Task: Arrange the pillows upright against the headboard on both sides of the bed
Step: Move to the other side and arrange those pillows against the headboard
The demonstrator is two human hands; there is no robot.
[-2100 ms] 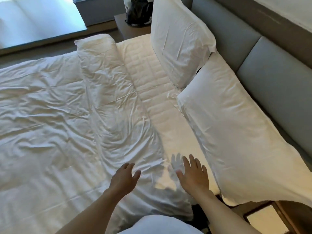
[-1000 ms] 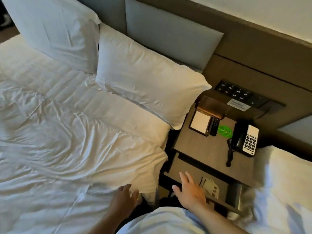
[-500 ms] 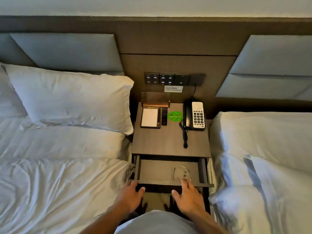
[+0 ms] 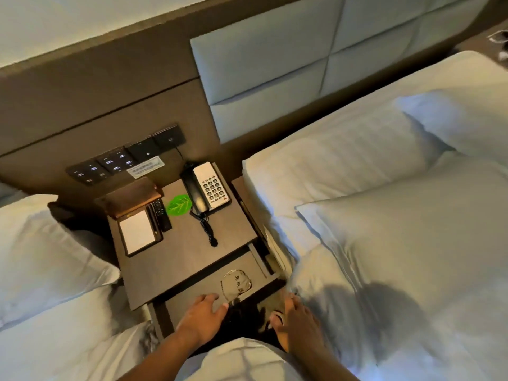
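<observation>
A white pillow [image 4: 417, 243] lies flat on the right bed, its near corner pointing toward the nightstand. A second white pillow [image 4: 461, 122] lies farther back at the right edge. The grey padded headboard [image 4: 288, 64] behind them is bare. On the left bed, one white pillow [image 4: 41, 257] lies at the frame's left edge. My left hand [image 4: 203, 314] hovers with fingers spread over the open drawer front. My right hand [image 4: 294, 320] is spread beside the right bed's edge. Both hands hold nothing.
A brown nightstand [image 4: 187, 251] stands between the two beds with its drawer [image 4: 220, 281] pulled out. On it are a telephone [image 4: 206, 188], a notepad [image 4: 137, 235], a remote and a green leaf card [image 4: 178, 204]. A switch panel [image 4: 123, 158] sits on the wall above.
The view has swung right from the left bed past the nightstand onto the right bed. My hands stay low, empty and spread throughout.
</observation>
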